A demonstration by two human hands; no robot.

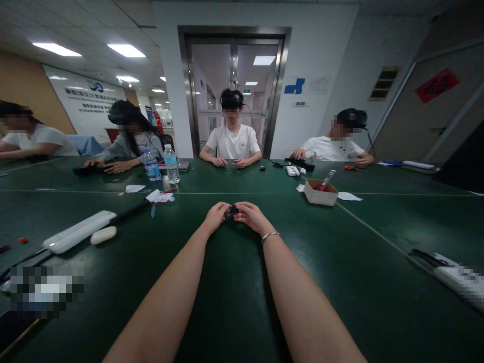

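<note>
Both hands meet at the centre of the frame, forearms stretched forward over the tabletop [242,302]. The left hand [216,216] and the right hand [251,216] pinch a small black part [232,210] between their fingertips, one from each side. The part sits just above the tabletop, between the two thumbs; its shape is too small to make out. The right wrist carries a thin bracelet [269,235].

Judged step: the part is being held for fine handling, such as fitting or turning. Any further move calls for a steady two-sided pinch and small finger motions, with the part kept low over the tabletop.

Right of centre, beyond the hands, an open cardboard box [320,193] holds a tilted red-handled tool [327,179]. White paper slips [348,196] lie beside it. In the left of the frame, a long white bar [79,231] lies with a white oval piece [103,235] just beside it. Farther back on the left stand two water bottles [162,164], near more paper slips.

Four other people sit at the far edge of the tabletop, their hands resting on it well apart from the person's own. A glass door [234,91] stands behind the centre seat. At the lower right edge lies another white device [459,280], partly blurred.
</note>
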